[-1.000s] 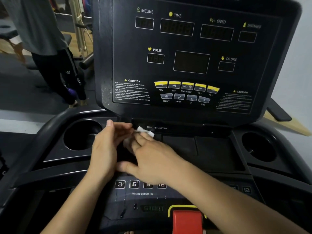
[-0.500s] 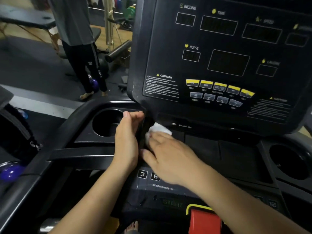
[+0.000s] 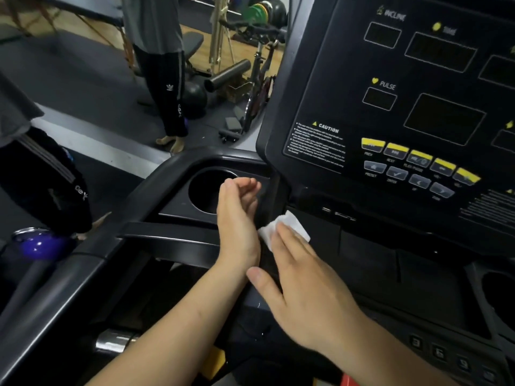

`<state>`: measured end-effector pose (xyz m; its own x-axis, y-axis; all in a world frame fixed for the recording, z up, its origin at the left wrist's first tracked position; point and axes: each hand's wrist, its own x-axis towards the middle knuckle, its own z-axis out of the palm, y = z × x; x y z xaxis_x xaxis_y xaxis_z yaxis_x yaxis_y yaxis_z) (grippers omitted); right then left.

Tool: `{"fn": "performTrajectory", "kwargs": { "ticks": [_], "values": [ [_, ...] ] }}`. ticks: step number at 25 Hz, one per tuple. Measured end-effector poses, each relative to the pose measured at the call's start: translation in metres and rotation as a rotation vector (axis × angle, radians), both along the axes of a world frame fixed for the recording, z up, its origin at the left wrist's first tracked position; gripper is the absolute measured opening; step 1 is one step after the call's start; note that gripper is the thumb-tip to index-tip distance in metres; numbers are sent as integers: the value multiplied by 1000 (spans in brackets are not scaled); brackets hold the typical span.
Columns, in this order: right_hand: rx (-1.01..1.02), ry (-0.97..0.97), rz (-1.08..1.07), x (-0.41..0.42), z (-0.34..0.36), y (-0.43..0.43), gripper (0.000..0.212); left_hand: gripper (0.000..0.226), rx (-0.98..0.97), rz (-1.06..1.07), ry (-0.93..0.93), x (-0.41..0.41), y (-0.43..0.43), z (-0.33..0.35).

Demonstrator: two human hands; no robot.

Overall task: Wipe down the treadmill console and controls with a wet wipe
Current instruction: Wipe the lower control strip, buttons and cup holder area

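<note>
The black treadmill console (image 3: pixel 320 79) fills the right of the view, with dark displays and a row of yellow buttons (image 3: pixel 418 158). My right hand (image 3: pixel 303 288) lies flat on a white wet wipe (image 3: pixel 289 224), pressing it against the console tray just below the panel's lower left corner. Only the wipe's far end shows past my fingertips. My left hand (image 3: pixel 238 215) stands on edge beside it, fingers loosely curled and holding nothing, at the rim of the left cup holder (image 3: pixel 200 188).
A black handrail (image 3: pixel 156 240) runs below the cup holder. Number keys (image 3: pixel 440 351) sit at the lower right, near a second cup holder (image 3: pixel 501 299). A person in dark trousers (image 3: pixel 167 87) stands on the gym floor behind, among weights and an exercise bike (image 3: pixel 259 79).
The view has swung to the left, so the console now sits to the right. My right hand has spread flat on the wipe and slid it along the tray. My left hand has stayed by the cup holder.
</note>
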<state>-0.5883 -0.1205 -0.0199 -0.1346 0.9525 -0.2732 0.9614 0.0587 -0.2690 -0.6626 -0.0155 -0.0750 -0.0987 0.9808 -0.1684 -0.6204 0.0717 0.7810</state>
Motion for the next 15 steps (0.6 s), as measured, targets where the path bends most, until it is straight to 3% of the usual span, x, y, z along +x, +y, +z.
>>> {"fn": "performTrajectory", "kwargs": {
  "ticks": [3, 6, 9, 11, 13, 15],
  "values": [
    [-37, -54, 64, -5, 0, 12, 93, 34, -22, 6, -51, -1, 1, -1],
    [-64, -137, 105, 8, 1, 43, 111, 34, -97, 22, -153, -4, 5, 4],
    [-94, -97, 109, 12, -2, 64, 122, 35, -237, 1, -254, -7, 13, 10],
    [-52, -30, 95, 12, -6, 69, 109, 33, -322, -38, -285, -12, 17, 13],
    [41, 23, 76, 15, -9, 70, 77, 28, -301, -117, -87, -20, 16, 18],
    [111, 18, 84, 20, -10, 65, 62, 19, -105, -204, 298, -33, 11, 27]
  ]
}}
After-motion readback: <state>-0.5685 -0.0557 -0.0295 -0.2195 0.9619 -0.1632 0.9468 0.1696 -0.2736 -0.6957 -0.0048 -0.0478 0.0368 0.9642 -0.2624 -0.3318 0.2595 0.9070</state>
